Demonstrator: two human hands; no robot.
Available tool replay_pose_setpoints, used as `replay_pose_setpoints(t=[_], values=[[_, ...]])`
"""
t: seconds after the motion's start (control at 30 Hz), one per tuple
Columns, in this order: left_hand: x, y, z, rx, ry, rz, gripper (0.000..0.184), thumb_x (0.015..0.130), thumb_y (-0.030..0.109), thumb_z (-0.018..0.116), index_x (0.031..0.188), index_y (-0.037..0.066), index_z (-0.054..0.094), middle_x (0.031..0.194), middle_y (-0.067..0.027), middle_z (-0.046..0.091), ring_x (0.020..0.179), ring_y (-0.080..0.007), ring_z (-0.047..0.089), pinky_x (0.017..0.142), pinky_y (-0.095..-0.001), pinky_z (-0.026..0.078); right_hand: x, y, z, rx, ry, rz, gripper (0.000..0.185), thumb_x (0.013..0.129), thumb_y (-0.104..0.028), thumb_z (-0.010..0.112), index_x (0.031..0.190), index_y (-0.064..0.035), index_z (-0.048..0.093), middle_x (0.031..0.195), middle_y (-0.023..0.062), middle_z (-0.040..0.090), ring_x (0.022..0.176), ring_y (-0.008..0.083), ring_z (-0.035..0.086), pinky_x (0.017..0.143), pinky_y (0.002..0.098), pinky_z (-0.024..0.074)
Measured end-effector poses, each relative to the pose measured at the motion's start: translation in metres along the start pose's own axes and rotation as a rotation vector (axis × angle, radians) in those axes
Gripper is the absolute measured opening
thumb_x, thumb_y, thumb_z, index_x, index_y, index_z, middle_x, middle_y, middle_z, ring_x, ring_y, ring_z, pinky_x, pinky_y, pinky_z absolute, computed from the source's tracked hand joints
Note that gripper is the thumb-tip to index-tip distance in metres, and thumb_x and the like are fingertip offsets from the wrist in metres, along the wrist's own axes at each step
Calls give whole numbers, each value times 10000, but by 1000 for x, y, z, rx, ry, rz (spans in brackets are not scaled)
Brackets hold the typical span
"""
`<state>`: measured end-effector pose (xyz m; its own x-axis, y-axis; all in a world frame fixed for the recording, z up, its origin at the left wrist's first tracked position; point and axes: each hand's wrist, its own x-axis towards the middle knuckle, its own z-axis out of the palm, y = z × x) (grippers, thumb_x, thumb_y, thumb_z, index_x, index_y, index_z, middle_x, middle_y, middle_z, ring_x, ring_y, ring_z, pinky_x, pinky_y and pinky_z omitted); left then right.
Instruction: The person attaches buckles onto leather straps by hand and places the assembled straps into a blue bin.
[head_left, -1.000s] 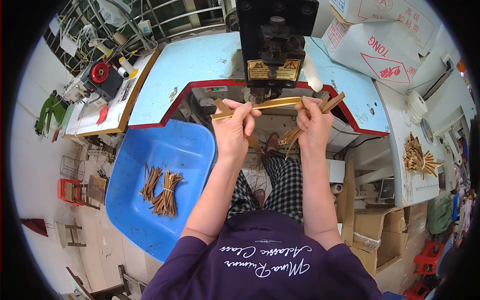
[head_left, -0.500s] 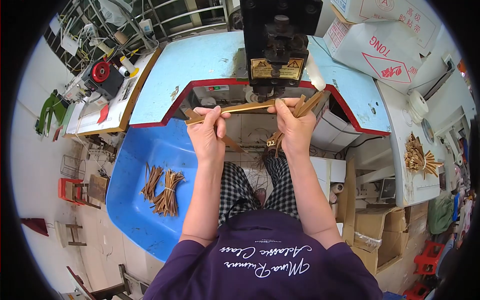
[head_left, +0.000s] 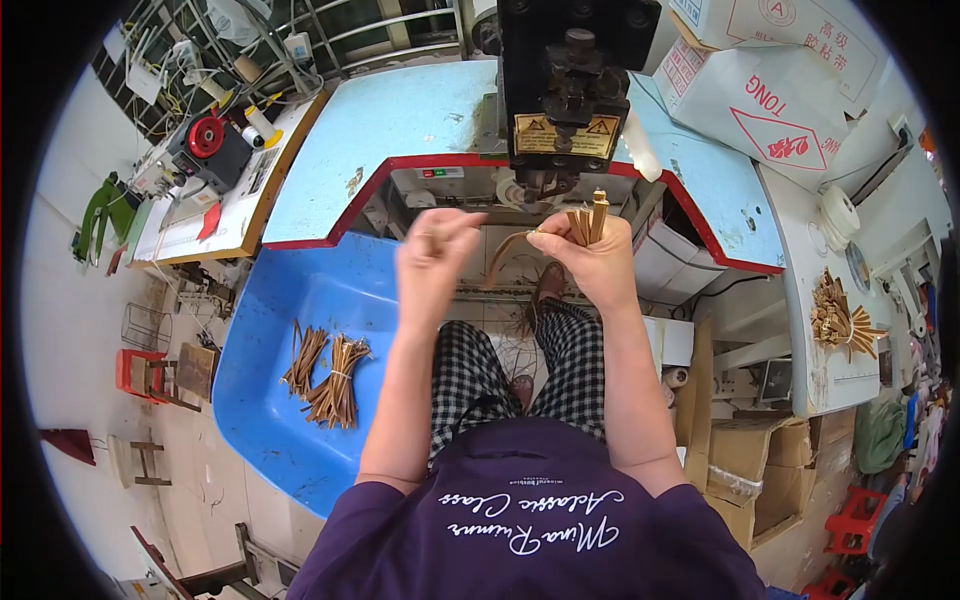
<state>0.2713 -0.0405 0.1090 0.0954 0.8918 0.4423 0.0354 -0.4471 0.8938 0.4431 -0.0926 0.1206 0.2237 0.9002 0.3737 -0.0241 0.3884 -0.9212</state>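
Observation:
My right hand (head_left: 597, 262) is closed around a small bundle of brown leather-like strips (head_left: 588, 222) below the black machine head. One more strip (head_left: 507, 246) sticks out from its thumb and fingertip, curving down to the left. Off to the left, my left hand (head_left: 436, 258) is in the air, its fingers smeared by motion. It looks apart from the curved strip, and I cannot make out whether anything is in it. The black press-like machine (head_left: 566, 90) with a yellow warning label stands just beyond both hands.
A light-blue table (head_left: 400, 115) with a red edge surrounds the machine. At left, a blue basin (head_left: 265, 400) holds tied strip bundles (head_left: 338, 382). Another bundle (head_left: 845, 312) lies on the right-hand bench. Cartons (head_left: 765, 100) stand at back right, and a winder (head_left: 207, 145) at left.
My left hand has let go of the stretched strip and moved slightly down. The strip now droops from my right hand, whose bundle points more upright. The camera view has shifted slightly.

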Motion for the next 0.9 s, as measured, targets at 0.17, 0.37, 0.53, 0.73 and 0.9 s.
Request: replay_pose_setpoints(t=[0.17, 0.37, 0.53, 0.73, 0.9], values=[[-7, -3, 26, -164, -275, -31, 78, 782, 29, 625, 836, 1, 674, 788, -13, 566, 606, -69, 433, 520, -188, 333, -5, 2, 0, -158, 38, -208, 97, 690, 45, 651, 754, -14, 608, 593, -5, 528, 495, 81, 425, 446, 210, 332], [-16, 8, 46, -191, -145, -21, 70, 802, 37, 612, 797, -19, 654, 706, -11, 557, 584, -65, 435, 504, -180, 334, -12, 7, 8, -689, 61, -704, 235, 625, 62, 649, 856, 26, 624, 651, 34, 538, 498, 111, 427, 445, 225, 335], [-17, 23, 59, -414, 7, -313, 107, 815, 20, 589, 731, -32, 628, 628, -11, 530, 534, -63, 417, 482, -177, 326, -9, 8, 11, -952, 199, -884, 247, 628, 11, 626, 875, 10, 608, 645, 39, 480, 459, 142, 399, 406, 251, 315], [-8, 27, 67, -590, 55, -410, 137, 825, 43, 592, 704, -19, 604, 611, -10, 521, 515, -57, 402, 474, -173, 319, -3, -1, 9, -1081, 209, -874, 218, 653, -8, 619, 869, 22, 610, 665, 35, 481, 467, 135, 408, 405, 252, 317], [-10, 27, 68, -655, 106, -425, 140, 826, 54, 596, 702, -10, 589, 619, -12, 522, 516, -52, 401, 471, -172, 315, 1, -3, 9, -1064, 178, -876, 218, 654, -14, 619, 871, 11, 615, 666, 29, 474, 470, 136, 413, 404, 254, 316]])
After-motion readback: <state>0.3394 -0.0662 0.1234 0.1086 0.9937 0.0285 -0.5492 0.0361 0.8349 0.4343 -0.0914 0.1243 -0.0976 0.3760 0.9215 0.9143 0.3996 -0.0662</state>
